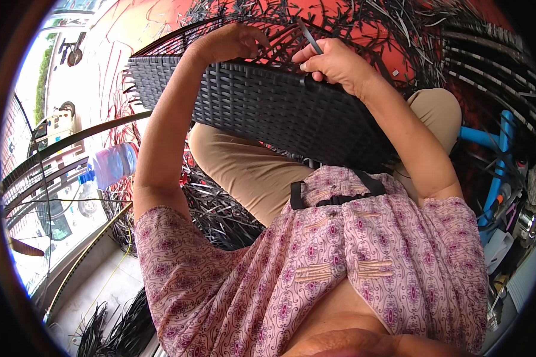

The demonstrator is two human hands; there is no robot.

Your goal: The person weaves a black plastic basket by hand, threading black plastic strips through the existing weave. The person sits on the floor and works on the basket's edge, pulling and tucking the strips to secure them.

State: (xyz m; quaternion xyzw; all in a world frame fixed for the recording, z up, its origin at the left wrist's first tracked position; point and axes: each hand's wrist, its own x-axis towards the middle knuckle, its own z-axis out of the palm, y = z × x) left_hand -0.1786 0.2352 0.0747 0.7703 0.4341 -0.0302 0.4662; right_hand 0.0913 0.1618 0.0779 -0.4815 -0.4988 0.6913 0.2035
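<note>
Dark grey woven rattan panel (pixel 262 104) lies across the person's lap, filling the upper middle of the frame, with loose strips scattered over the red floor (pixel 161 24) behind it. The right hand (pixel 333 62), at upper centre right, has its grip clenched on a single grey strip (pixel 309 37) that stands up from the panel's far edge. The left hand (pixel 235 41), upper centre, curls over that same edge, fingers bent on the weave; whether it pinches anything I cannot tell. This looks like the weaving step, threading a strand along the rim. A clear plastic bottle (pixel 113 165) lies at left.
</note>
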